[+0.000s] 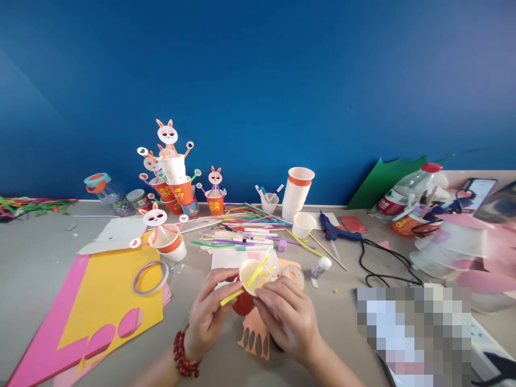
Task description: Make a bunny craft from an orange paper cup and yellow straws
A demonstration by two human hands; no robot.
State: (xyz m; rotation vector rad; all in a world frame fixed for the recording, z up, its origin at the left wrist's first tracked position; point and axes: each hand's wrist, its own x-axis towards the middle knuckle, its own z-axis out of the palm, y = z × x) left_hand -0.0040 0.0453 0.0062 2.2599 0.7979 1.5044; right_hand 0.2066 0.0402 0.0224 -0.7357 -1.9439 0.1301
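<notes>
An orange paper cup point(249, 285) with a pale inside sits between both my hands, low in the middle of the view. A yellow straw point(246, 281) runs through its wall and sticks out on the left. My left hand point(208, 317), with a red bead bracelet on the wrist, curls round the cup's left side and the straw end. My right hand point(289, 320) grips the cup's right rim, fingers pressed together. Beneath the cup lies an orange paper cut-out point(255, 337) with dark oval marks.
Yellow and pink foam sheets point(100, 306) and a tape ring point(151, 277) lie left. Finished rabbit cups point(171, 177) stand at the back, beside loose straws and pens point(245, 231), a cup stack point(297, 192), a blue glue gun point(334, 231) with black cord, and a glue stick point(321, 266).
</notes>
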